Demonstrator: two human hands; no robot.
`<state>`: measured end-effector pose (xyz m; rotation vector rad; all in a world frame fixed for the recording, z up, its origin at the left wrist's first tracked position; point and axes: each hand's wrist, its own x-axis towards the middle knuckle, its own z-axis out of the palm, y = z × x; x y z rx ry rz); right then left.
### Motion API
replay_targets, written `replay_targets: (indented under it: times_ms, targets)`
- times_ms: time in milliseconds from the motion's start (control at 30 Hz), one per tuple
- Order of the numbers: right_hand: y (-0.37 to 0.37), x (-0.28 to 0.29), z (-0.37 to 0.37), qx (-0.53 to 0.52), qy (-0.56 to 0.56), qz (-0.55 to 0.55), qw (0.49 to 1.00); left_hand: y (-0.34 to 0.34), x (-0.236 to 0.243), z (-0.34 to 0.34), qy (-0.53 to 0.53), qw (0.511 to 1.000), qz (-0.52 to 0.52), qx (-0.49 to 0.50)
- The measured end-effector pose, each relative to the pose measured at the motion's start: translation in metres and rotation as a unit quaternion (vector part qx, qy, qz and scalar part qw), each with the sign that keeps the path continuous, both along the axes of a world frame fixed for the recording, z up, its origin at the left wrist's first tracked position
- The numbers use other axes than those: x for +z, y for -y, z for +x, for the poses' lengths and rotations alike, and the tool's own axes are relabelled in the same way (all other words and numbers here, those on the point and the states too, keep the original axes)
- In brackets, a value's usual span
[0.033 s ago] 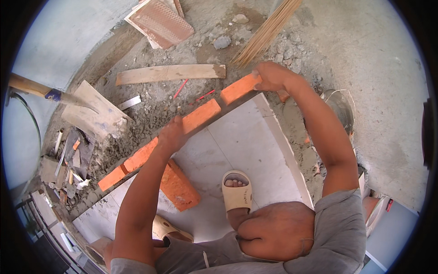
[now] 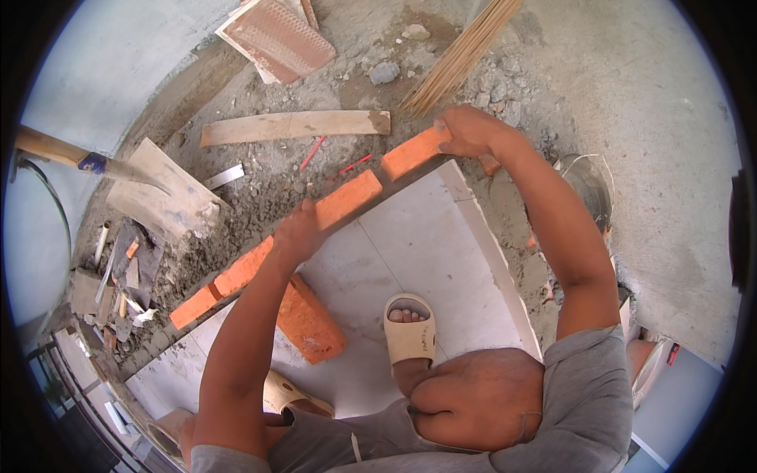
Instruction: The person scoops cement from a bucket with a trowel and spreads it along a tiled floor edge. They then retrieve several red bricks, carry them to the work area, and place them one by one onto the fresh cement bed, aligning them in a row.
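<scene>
Several orange bricks stand end to end in a slanting row along the far edge of pale floor tiles (image 2: 410, 229). My right hand (image 2: 469, 132) wraps round the outer end of the rightmost brick (image 2: 412, 154), thumb on the near side. A narrow gap parts this brick from the middle brick (image 2: 349, 200). My left hand (image 2: 296, 234) is closed over the row where the middle brick meets the brick to its left (image 2: 244, 266); its fingertips are partly hidden. Below my left forearm a loose brick (image 2: 311, 323) lies on the tiles. A short brick piece (image 2: 195, 308) ends the row at left.
Wet mortar (image 2: 260, 206) lies beyond the row. A shovel (image 2: 162, 185) rests at left, near a heap of scraps (image 2: 118, 276). Beyond are a wooden strip (image 2: 296, 128), tile pieces (image 2: 280, 39) and a straw broom (image 2: 461, 59). A bucket (image 2: 587, 185) stands past my right forearm.
</scene>
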<state>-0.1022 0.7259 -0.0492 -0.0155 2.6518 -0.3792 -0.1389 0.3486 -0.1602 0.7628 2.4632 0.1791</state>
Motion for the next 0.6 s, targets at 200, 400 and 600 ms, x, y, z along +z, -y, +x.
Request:
replay_targets:
  times_ms: [200, 400, 600]
  targets:
    - [-0.005, -0.006, -0.009, -0.034, -0.022, 0.07, 0.997, -0.008, 0.002, -0.003, 0.013, 0.999, -0.037, 0.005]
    - [0.008, -0.015, -0.015, -0.003, -0.014, 0.038, 0.999, -0.004, -0.001, -0.005, 0.011, 1.0, -0.028, 0.008]
    - [-0.011, -0.028, -0.02, -0.032, 0.024, 0.048, 0.998, -0.007, 0.008, -0.001, 0.011, 1.0, -0.02, 0.002]
